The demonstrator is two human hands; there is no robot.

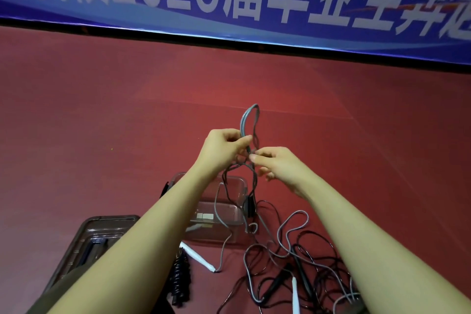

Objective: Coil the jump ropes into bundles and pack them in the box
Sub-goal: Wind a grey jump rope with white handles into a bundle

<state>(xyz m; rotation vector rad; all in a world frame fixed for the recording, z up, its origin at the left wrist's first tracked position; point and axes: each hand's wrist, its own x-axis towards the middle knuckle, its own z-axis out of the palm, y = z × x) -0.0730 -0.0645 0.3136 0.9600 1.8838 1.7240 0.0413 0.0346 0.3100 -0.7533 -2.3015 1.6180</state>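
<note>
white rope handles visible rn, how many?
2. One white handle lies on the floor just in front of the clear box; another sits in the rope tangle lower right. More may be hidden.

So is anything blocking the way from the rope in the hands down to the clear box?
Nothing solid. The clear plastic box sits open below the grey rope loop; only dangling rope strands and the left forearm cross above it.

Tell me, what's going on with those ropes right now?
Both hands, left and right, gripping grey rope loop. Clear box open below. Loose ropes tangled on floor.
</note>
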